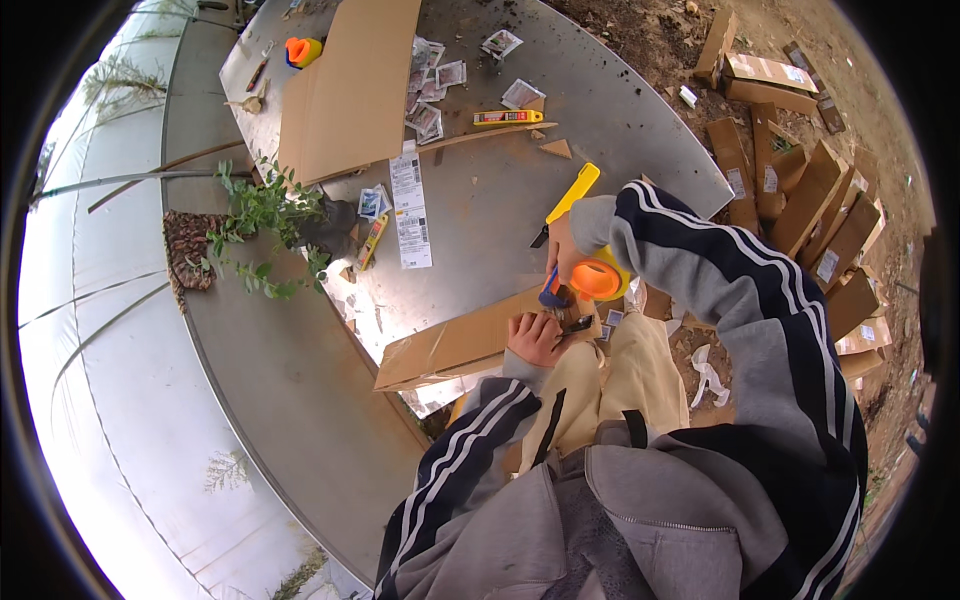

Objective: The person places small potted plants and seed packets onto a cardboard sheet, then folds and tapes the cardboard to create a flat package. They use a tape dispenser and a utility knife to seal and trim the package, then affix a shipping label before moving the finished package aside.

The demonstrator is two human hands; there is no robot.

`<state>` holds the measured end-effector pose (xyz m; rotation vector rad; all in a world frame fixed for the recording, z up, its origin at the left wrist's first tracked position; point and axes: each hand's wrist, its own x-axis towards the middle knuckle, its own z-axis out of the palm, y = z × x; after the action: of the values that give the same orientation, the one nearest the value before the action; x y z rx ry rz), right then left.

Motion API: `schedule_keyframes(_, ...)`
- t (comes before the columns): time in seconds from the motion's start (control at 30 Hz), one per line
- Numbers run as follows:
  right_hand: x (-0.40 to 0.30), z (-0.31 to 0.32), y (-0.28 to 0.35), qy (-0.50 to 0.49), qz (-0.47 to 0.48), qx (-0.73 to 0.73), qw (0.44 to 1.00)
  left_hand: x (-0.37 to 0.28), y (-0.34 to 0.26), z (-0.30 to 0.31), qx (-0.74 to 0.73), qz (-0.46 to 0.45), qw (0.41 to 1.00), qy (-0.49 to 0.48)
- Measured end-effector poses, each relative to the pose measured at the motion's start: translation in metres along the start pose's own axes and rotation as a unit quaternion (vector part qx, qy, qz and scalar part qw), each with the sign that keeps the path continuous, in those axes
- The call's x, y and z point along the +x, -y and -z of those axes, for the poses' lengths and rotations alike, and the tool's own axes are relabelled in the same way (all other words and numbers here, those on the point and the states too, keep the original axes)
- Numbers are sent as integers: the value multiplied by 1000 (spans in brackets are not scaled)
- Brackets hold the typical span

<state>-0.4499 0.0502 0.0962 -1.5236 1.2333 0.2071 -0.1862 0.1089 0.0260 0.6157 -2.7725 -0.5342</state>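
Note:
My right hand (561, 251) grips a tape dispenser (598, 279) with an orange hub and yellow and blue parts. It is over the end of a long cardboard box (450, 339) at the table's near edge. My left hand (537, 337) is curled on that same end, close to my knees. Some dark material (579, 325) shows at the box end beside my left fingers; what it is I cannot tell. Just beyond my right wrist, a yellow-handled cutter (576, 193) with a black tip lies on the metal table (480, 262).
A strip of printed labels (409, 210), a leafy potted plant (285, 225) and a flat cardboard sheet (352, 90) lie to the left. Small packets (427, 90), yellow box cutters (508, 117) and a second tape dispenser (303, 52) are farther back. Cardboard boxes (810, 195) are piled on the ground at right.

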Motion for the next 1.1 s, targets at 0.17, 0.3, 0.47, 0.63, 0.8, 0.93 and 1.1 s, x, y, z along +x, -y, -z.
schedule_keyframes(0.17, -106, -105, -64, -201, 38, 236, 950, -5, 3, 0, -12, 40, 999, 20)
schedule_keyframes(0.3, -113, -306, -12, -306, -57, 414, 856, -2, 0, -2, 12, 40, 999, 10)
schedule_keyframes(0.47, -28, -276, 53, -329, -126, 161, 922, 24, 6, -3, 29, 101, 980, 171)
schedule_keyframes(0.63, -68, -282, 30, -305, -58, 302, 901, 116, 86, 25, -157, 197, 879, 405)
schedule_keyframes(0.8, -120, -278, -23, -341, -159, 380, 845, 97, 117, -7, -123, 192, 897, 379)
schedule_keyframes(0.93, -128, -238, -71, -369, -59, 566, 735, 62, 61, 43, -105, -45, 986, 119)
schedule_keyframes(1.1, -43, -69, -24, -347, 83, 254, 899, -7, 24, 29, -48, -7, 996, 75)
